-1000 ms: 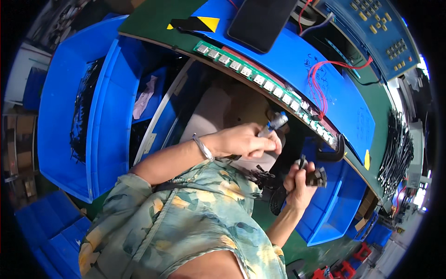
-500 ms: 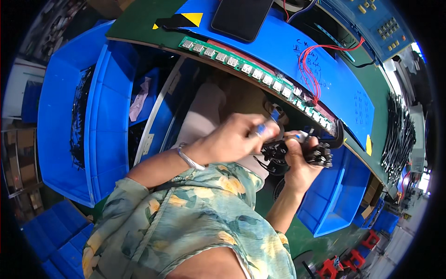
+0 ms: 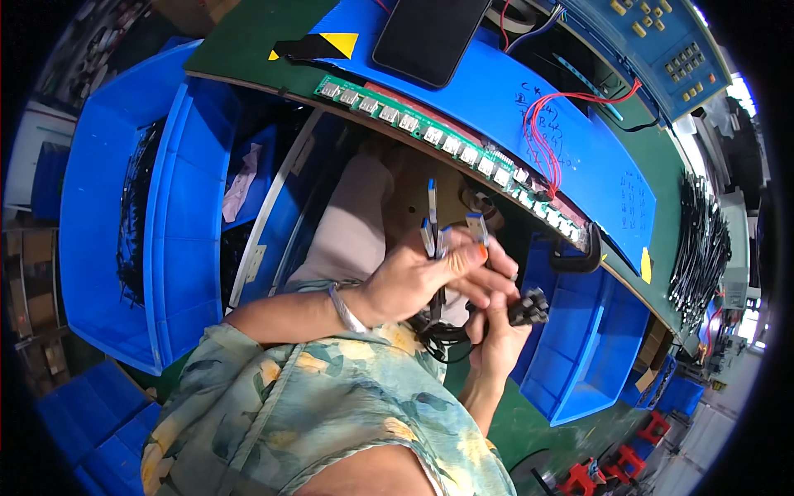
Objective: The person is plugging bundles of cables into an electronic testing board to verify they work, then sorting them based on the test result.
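Holding three blue-tipped silver cable plugs (image 3: 437, 236) upright, fanned above the fingers | left hand (image 3: 413, 281) closed around their black cords (image 3: 434, 335) | right hand (image 3: 496, 326) just below, touching it, gripping a bundle of black connectors (image 3: 529, 307) | both hands off the near edge of the blue-matted workbench (image 3: 496, 99), beneath its long green circuit strip (image 3: 422, 132).

Lighting: bright, even overhead light, with blown-out glare at the far right rim; the recess under the desk (image 3: 248, 50) lies in deep shadow. Optics: strong fisheye bend, straight edges curving toward a black circular border. Focus: centre sharp, slight softness and smear toward the rim.
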Demonstrator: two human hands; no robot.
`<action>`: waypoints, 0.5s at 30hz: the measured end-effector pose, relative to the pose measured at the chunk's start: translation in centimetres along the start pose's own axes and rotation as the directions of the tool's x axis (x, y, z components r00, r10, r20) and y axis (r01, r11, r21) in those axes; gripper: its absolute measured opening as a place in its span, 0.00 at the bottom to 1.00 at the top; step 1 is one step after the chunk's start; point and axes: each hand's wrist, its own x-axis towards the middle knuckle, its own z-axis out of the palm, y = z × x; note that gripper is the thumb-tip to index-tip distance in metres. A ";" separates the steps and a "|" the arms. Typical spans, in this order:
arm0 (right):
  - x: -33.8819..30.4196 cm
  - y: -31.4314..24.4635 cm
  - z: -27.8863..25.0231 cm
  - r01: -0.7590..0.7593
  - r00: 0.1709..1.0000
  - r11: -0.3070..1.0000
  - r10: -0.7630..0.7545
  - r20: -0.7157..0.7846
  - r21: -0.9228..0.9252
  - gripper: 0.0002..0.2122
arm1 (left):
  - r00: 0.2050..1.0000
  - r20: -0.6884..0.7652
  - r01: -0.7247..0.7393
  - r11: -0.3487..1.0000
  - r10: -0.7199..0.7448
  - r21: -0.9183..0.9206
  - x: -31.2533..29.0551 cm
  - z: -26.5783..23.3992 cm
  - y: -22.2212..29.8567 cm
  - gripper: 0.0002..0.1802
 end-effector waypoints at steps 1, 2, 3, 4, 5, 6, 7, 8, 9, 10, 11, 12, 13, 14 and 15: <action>0.2 0.2 -0.9 0.017 1.000 0.979 -0.018 0.001 0.204 0.05 | 0.997 0.001 0.073 0.997 -0.073 -0.016 -0.4 0.0 -0.1 0.16; 0.3 0.1 -1.3 0.060 0.998 0.967 -0.052 -0.040 0.249 0.04 | 0.989 0.004 0.148 0.989 -0.148 -0.030 -0.8 -0.1 -0.1 0.18; 0.6 0.1 -1.9 0.094 0.994 0.956 -0.076 -0.075 0.277 0.05 | 0.985 -0.009 0.171 0.985 -0.171 0.013 -1.0 0.0 0.0 0.16; 0.9 0.0 -2.2 0.129 0.989 0.944 -0.100 -0.109 0.304 0.07 | 0.981 0.001 0.194 0.981 -0.194 -0.002 -1.1 -0.1 -0.2 0.15; 0.8 -0.5 -1.9 0.118 0.992 0.953 -0.099 -0.083 0.278 0.08 | 0.976 -0.004 0.216 0.976 -0.216 0.035 -1.3 -0.4 -0.1 0.14; 0.9 -0.8 -1.8 0.160 0.986 0.936 -0.138 -0.093 0.314 0.07 | 0.971 -0.010 0.238 0.969 -0.238 0.072 -1.5 -0.7 0.0 0.14; 1.2 -0.7 -2.1 0.183 0.982 0.929 -0.160 -0.096 0.321 0.06 | 0.973 -0.012 0.229 0.971 -0.229 0.074 -1.6 -0.8 0.2 0.14; 1.3 -0.5 -2.5 0.206 0.978 0.921 -0.181 -0.107 0.329 0.05 | 0.974 -0.026 0.227 0.966 -0.225 0.125 -1.6 -0.8 0.4 0.13; 1.3 -0.6 -2.4 0.208 0.977 0.920 -0.184 -0.105 0.331 0.05 | 0.974 -0.042 0.224 0.959 -0.221 0.175 -1.6 -0.9 0.7 0.12; 1.4 -0.6 -2.3 0.224 0.974 0.911 -0.200 -0.106 0.347 0.05 | 0.975 -0.042 0.222 0.959 -0.218 0.177 -1.7 -1.0 1.1 0.12; 1.4 -0.5 -2.2 0.239 0.971 0.901 -0.214 -0.106 0.362 0.05 | 0.968 -0.031 0.251 0.950 -0.250 0.187 -1.8 -1.1 1.4 0.12; 1.4 -0.4 -2.1 0.238 0.971 0.900 -0.214 -0.106 0.364 0.05 | 0.959 -0.020 0.281 0.939 -0.283 0.197 -1.9 -1.3 1.7 0.11; 1.4 -0.3 -1.9 0.216 0.976 0.896 -0.191 -0.102 0.388 0.04 | 0.942 0.004 0.330 0.927 -0.336 0.178 -2.0 -1.6 1.9 0.11; 1.5 -0.2 -1.8 0.193 0.981 0.891 -0.168 -0.096 0.412 0.04 | 0.942 0.003 0.330 0.927 -0.336 0.178 -2.3 -1.8 2.0 0.11; 1.5 -0.1 -1.9 0.183 0.983 0.871 -0.163 -0.082 0.455 0.04 | 0.896 0.085 0.412 0.889 -0.435 0.202 -2.6 -2.1 2.1 0.12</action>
